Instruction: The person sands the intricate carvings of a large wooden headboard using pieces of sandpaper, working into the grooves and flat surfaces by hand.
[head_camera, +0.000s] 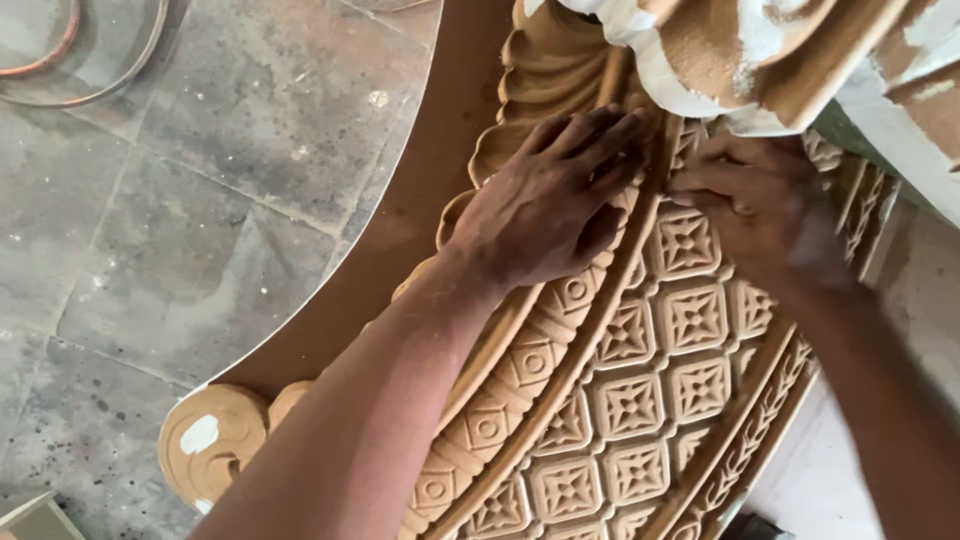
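A carved panel (640, 400) of tan wood fills the right half of the head view. Its long axis runs on a diagonal, from the lower left up toward the upper right, where it passes under a larger carved piece (760, 50) patched with white filler. The panel's middle is a grid of diamond tiles, each with a small flower; a band of circles in squares runs along its left side, then a scalloped edge, and a leaf border follows the right side. At the lower left the panel ends in a scroll (212, 440) with a white filler spot. A smooth brown board (400, 220) lies under and beside the scalloped edge.

The left hand (545, 205) lies palm down on the upper part of the panel, over the scalloped edge and circle band. Its fingers (600, 135) are straight, slightly spread, and point up and right toward the larger piece, pressing flat on the wood and gripping nothing.

The right hand (765, 205) rests on the diamond grid just beside the left, well dusted with white. Its fingers are curled and drawn together, their tips on the carving near the top of the grid; I cannot tell whether they pinch anything.

Grey stone floor (180, 200) shows to the left, with a thin hoop (150, 45) lying in the corner.
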